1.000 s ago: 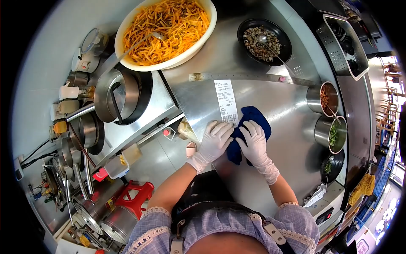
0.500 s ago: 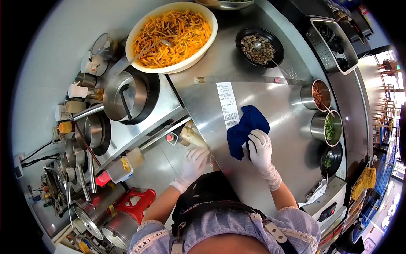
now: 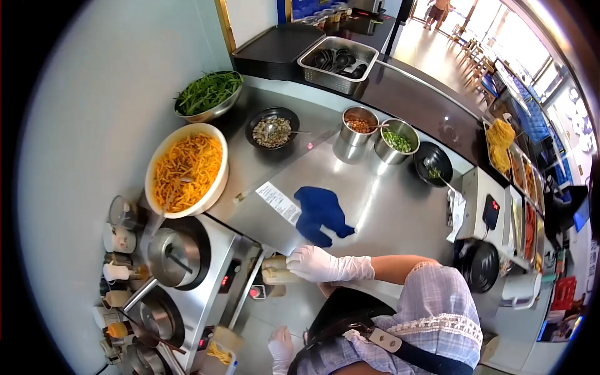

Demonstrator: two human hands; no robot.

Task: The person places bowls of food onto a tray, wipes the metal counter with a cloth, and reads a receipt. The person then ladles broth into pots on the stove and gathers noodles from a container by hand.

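Note:
My right hand, in a white glove, is at the near edge of the steel counter, its fingers curled; whether they hold anything is hidden. The blue cloth lies crumpled on the counter just beyond it. Beside the cloth lies a printed receipt. Low in the view, my left hand, also gloved, hangs over the floor left of my body, its fingers too small and partly hidden to read.
A large bowl of orange strips stands at the left, above pots on the stove. Behind are a bowl of greens, a black bowl of shells and steel pots. A distant person stands at top.
The view has swung toward the right. Both hands have left the cloth and receipt; my left hand has dropped low at my side, and my right hand has moved to the counter's near edge.

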